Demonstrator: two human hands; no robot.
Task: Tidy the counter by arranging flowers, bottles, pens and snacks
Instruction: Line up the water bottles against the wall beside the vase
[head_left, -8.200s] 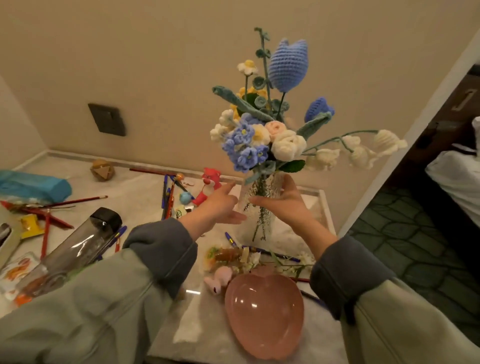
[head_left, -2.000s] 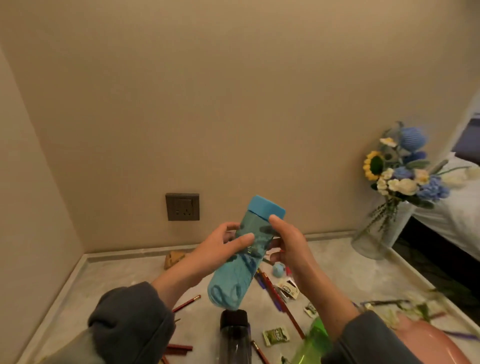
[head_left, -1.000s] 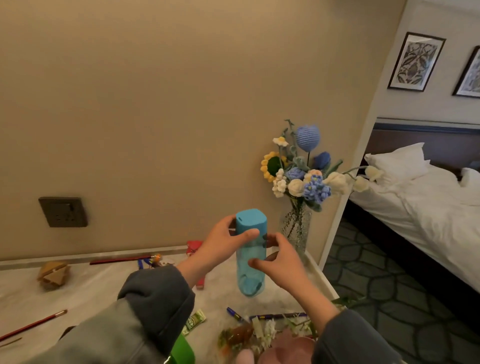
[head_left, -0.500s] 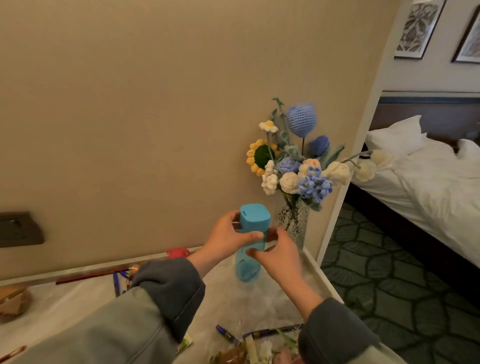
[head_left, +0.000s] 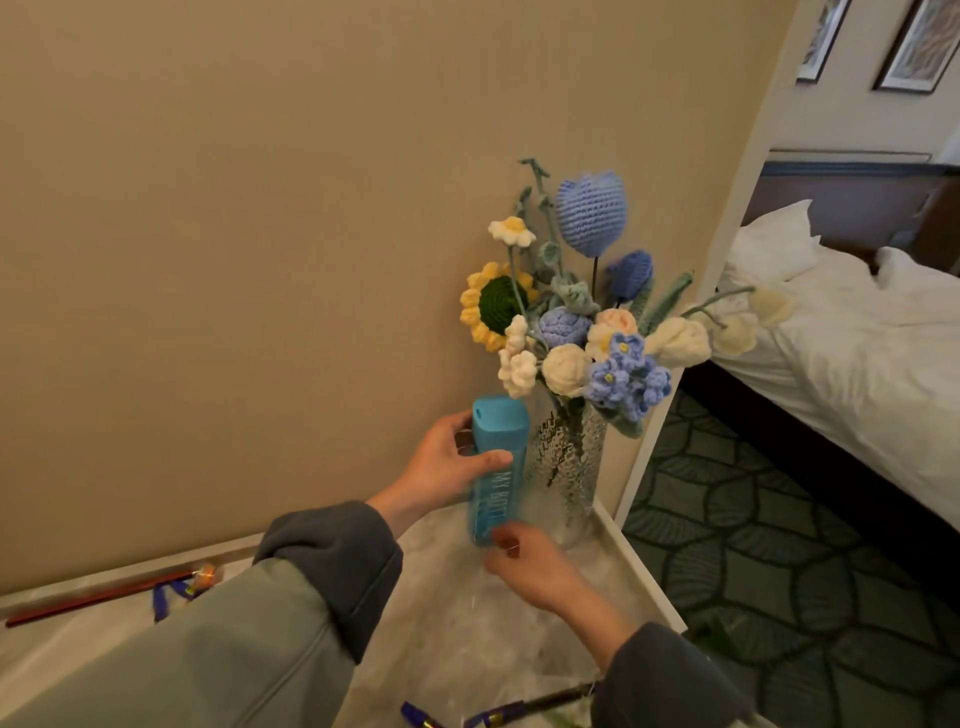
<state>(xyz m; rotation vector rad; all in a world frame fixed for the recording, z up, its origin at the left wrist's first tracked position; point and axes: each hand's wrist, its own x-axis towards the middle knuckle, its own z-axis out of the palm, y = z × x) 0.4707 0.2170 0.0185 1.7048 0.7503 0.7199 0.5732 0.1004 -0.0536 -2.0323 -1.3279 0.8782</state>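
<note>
A blue translucent bottle (head_left: 496, 467) with a blue cap stands upright near the counter's back right corner, right beside a clear glass vase (head_left: 569, 467) of crocheted flowers (head_left: 587, 322). My left hand (head_left: 447, 467) grips the bottle just under its cap. My right hand (head_left: 540, 571) sits blurred at the bottle's base, fingers bent; whether it still touches the bottle is unclear.
The marble counter (head_left: 457, 639) ends in a raised rim at the right. A red pencil (head_left: 98, 597) and blue pens (head_left: 171, 592) lie by the wall at left; more pens (head_left: 498, 714) lie at the front. A bed (head_left: 857, 332) stands beyond the counter.
The bottle moved back and right until it stands next to the vase. My right hand slid down from the bottle's side to its base. The view shifted right.
</note>
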